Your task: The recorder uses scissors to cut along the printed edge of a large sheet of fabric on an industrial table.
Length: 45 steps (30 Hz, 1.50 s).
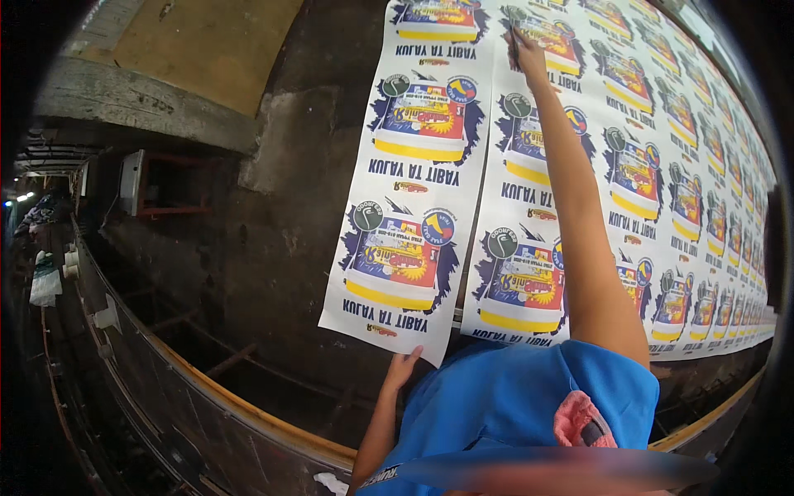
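A long white printed strip (pixel 423 178), with repeated colourful pictures, lies lengthwise in front of me. My left hand (pixel 402 369) pinches its near edge by the corner. Beside it on the right spreads a wide sheet (pixel 624 217) of the same print, with a narrow dark gap between the two. Far forward, my right hand (pixel 529 56) is closed around a slim dark tool (pixel 514 48) over the wide sheet, near its left edge. Whether the tool is a knife or scissors I cannot tell. My right forearm crosses above the sheet and hides some of the prints.
Beneath the prints is a dark, stained table surface (pixel 285 236). A brown board (pixel 203 50) lies at the far left, by a grey ledge (pixel 145 95). A reddish frame (pixel 174 186) stands at the left. A yellowish rail (pixel 248 409) edges the near side.
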Each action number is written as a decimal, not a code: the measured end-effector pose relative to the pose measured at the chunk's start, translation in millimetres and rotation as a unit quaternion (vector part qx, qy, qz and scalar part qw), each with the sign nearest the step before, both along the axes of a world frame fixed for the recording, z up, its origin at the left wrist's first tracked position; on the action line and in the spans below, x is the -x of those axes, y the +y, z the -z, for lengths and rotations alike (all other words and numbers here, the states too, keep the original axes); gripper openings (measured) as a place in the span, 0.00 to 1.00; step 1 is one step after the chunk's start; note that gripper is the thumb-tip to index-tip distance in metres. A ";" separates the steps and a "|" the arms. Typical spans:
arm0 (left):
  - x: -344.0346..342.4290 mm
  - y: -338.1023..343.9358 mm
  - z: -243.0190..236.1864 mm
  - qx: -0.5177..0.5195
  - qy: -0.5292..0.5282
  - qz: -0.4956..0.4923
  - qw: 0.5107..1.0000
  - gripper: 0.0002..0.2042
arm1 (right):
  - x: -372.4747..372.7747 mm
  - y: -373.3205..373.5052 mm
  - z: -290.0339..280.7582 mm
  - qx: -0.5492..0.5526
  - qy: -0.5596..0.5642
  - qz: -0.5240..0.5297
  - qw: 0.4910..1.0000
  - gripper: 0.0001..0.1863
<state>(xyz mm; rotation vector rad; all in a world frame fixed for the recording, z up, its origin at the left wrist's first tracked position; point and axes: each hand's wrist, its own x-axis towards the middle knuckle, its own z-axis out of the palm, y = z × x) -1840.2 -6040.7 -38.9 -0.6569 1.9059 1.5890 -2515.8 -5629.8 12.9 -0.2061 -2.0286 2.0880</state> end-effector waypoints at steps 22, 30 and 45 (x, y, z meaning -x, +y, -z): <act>-28.3 244.9 34.1 -0.395 -0.065 0.165 0.901 0.19 | -919.6 13.7 -33.9 0.102 -0.285 -0.063 0.951 0.29; -34.7 251.8 -21.7 -0.296 0.144 0.208 0.921 0.15 | -868.0 -4.6 -54.4 0.098 -0.238 -0.007 0.966 0.34; -29.3 238.5 -49.3 -0.294 0.154 0.218 0.918 0.12 | -771.6 30.6 -41.2 0.055 -0.186 0.060 0.979 0.29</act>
